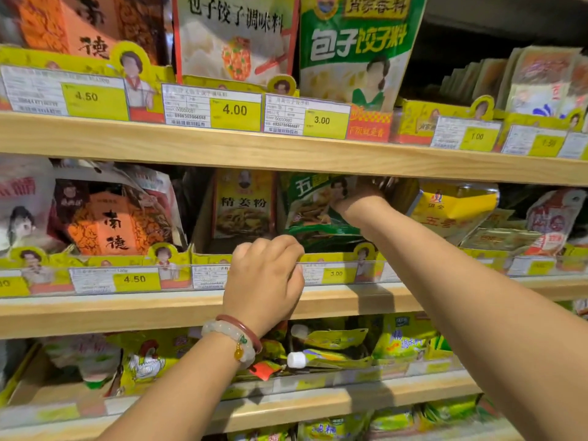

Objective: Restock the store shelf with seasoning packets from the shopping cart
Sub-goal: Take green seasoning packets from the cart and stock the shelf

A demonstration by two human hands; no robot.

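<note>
— Bracing was the left hand's (265, 275) whole job, nearest me: its fingers were curled over the yellow cardboard lip of the display tray (334, 259) on the middle shelf (159, 308), gripping the edge, I'd judge to keep the tray from sliding back while I loaded it.

— And the other hand?

— My right hand (361, 194) was reached further in, up under the upper shelf board (222, 148), with the green seasoning packets (313, 206) against it. They stood leaning in that tray, between the yellow ginger-powder packet (243, 206) and the yellow box (455, 208) to the right.

— Was that grip clamped on them?

— I couldn't tell. The fingers were blurred and half hidden behind the board and the packet tops, so pinching or merely pushing looked alike.

— What else couldn't you make out?

— How deep the tray ran behind the packets; it was dark there. The shopping cart was out of view altogether, and the price labels further along were too smeared to read.
</note>
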